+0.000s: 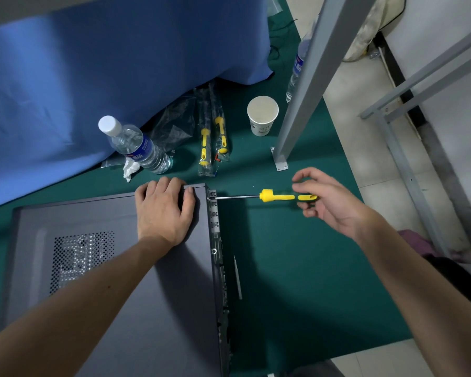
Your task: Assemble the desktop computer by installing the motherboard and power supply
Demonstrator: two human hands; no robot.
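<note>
Head view shows one dark grey metal computer case (136, 281) pressed flat by the left hand (165, 210), the right hand (326, 200) pinching one yellow-handled screwdriver (278, 197), two more bagged screwdrivers (212, 140) lying beyond.

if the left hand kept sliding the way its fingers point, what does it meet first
The left hand lies on the computer case, fingers at its far edge. Straight on, it would probably meet the water bottle first, though depth is unclear.

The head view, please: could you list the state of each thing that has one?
Computer case: on its side, panel on.
Left hand: pressing the case's top corner.
Right hand: gripping the screwdriver handle.
Screwdriver: level, tip at the case's rear edge.
Water bottle: capped, tilted.
Paper cup: upright, open.
</note>
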